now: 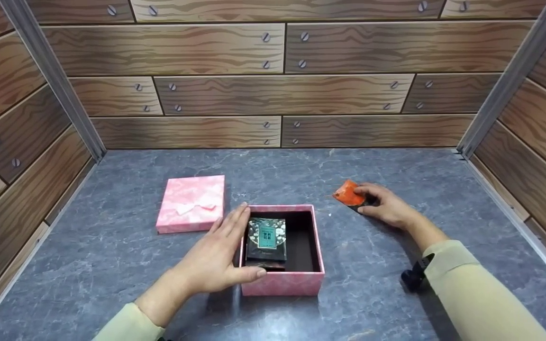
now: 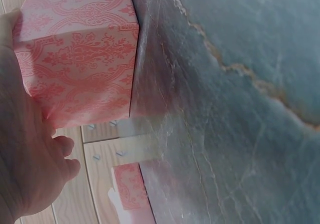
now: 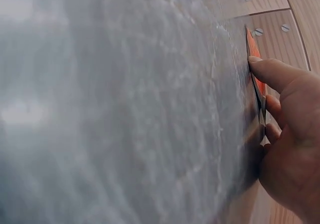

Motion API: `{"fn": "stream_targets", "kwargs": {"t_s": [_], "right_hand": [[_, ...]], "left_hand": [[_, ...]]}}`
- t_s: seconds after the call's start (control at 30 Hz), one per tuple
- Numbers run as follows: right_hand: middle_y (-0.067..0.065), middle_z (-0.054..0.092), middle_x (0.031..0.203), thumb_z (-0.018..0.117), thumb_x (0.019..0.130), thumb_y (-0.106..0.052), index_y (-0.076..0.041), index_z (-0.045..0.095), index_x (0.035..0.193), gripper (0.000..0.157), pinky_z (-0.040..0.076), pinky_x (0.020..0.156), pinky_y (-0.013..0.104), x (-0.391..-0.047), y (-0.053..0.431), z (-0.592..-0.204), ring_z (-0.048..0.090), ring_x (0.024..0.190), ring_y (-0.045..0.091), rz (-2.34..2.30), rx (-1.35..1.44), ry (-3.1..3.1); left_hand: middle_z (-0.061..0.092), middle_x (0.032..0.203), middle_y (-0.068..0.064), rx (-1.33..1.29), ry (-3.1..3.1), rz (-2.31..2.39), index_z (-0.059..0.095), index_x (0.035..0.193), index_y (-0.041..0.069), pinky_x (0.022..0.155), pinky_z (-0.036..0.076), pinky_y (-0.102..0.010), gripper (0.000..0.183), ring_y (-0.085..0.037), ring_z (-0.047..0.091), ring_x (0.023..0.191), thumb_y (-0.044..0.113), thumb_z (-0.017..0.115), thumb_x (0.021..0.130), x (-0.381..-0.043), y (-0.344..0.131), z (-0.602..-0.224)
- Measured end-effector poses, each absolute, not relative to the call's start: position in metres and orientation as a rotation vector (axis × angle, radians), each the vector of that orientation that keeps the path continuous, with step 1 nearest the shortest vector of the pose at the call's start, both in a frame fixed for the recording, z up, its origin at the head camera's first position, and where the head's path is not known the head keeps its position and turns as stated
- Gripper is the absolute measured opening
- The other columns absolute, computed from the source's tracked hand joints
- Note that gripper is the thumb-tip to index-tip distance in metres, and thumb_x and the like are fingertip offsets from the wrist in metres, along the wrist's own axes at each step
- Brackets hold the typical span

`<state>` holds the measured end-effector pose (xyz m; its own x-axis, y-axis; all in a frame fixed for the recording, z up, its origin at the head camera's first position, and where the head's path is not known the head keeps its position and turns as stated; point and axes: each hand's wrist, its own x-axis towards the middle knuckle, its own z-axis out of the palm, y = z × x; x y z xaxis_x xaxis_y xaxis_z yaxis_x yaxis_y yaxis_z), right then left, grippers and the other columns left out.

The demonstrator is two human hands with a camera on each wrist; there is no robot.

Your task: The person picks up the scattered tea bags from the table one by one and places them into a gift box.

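A pink patterned box without its lid stands on the table, its inside dark. Dark floral packets lie stacked in its left part, the top one with a teal label. My left hand rests against the box's left wall, fingers stretched along it and thumb across the front rim. To the right of the box, my right hand pinches an orange and black packet between thumb and fingers. That packet tilts close over the table, as the right wrist view also shows; the fingers cover part of it.
The pink lid with a bow lies on the table behind and left of the box. Wood-patterned walls enclose the grey marbled table at the back and sides. A black wrist device sits at the right sleeve.
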<state>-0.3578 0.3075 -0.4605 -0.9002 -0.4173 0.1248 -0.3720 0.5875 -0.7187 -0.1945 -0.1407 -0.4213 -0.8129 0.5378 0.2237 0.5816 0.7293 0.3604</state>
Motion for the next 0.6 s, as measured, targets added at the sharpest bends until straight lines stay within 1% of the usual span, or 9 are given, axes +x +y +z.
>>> {"fn": "stream_targets", "kwargs": {"t_s": [0.07, 0.27, 0.4, 0.5, 0.6], "right_hand": [[0.034, 0.045, 0.155, 0.078, 0.094, -0.004, 0.007, 0.060, 0.142, 0.053, 0.021, 0.124, 0.064, -0.357, 0.309, -0.458, 0.035, 0.148, 0.053, -1.236, -0.682, 2.726], [0.034, 0.045, 0.155, 0.080, 0.091, -0.004, 0.004, 0.055, 0.149, 0.064, 0.025, 0.122, 0.066, -0.353, 0.310, -0.451, 0.037, 0.146, 0.053, -1.155, -0.599, 2.722], [0.036, 0.045, 0.155, 0.082, 0.087, -0.002, 0.002, 0.057, 0.148, 0.066, 0.027, 0.122, 0.066, -0.348, 0.311, -0.448, 0.040, 0.143, 0.053, -1.130, -0.559, 2.734], [0.035, 0.048, 0.153, 0.081, 0.087, -0.004, 0.000, 0.061, 0.145, 0.062, 0.030, 0.119, 0.064, -0.343, 0.314, -0.445, 0.045, 0.139, 0.052, -1.104, -0.503, 2.757], [0.033, 0.055, 0.148, 0.077, 0.094, -0.011, 0.000, 0.065, 0.141, 0.050, 0.036, 0.117, 0.062, -0.338, 0.318, -0.440, 0.050, 0.136, 0.049, -1.070, -0.446, 2.789]], "left_hand": [[0.008, 0.177, -0.014, -0.919, -2.823, -0.640, 0.008, 0.169, 0.000, 0.129, 0.015, -0.056, 0.124, -0.027, 0.012, 0.162, 0.080, 0.058, 0.090, -0.195, -0.140, -0.421], [0.010, 0.177, -0.015, -0.918, -2.821, -0.636, 0.009, 0.169, 0.000, 0.129, 0.015, -0.056, 0.124, -0.027, 0.012, 0.162, 0.080, 0.059, 0.090, -0.194, -0.141, -0.422], [0.011, 0.177, -0.016, -0.922, -2.816, -0.632, 0.009, 0.169, -0.001, 0.129, 0.015, -0.056, 0.124, -0.029, 0.014, 0.162, 0.080, 0.059, 0.090, -0.194, -0.140, -0.423], [0.011, 0.177, -0.016, -0.923, -2.814, -0.627, 0.010, 0.169, -0.002, 0.129, 0.016, -0.056, 0.124, -0.030, 0.014, 0.162, 0.080, 0.059, 0.090, -0.195, -0.140, -0.423], [0.010, 0.177, -0.015, -0.920, -2.818, -0.628, 0.009, 0.169, -0.001, 0.129, 0.016, -0.056, 0.124, -0.029, 0.014, 0.162, 0.079, 0.060, 0.090, -0.195, -0.139, -0.422]]}}
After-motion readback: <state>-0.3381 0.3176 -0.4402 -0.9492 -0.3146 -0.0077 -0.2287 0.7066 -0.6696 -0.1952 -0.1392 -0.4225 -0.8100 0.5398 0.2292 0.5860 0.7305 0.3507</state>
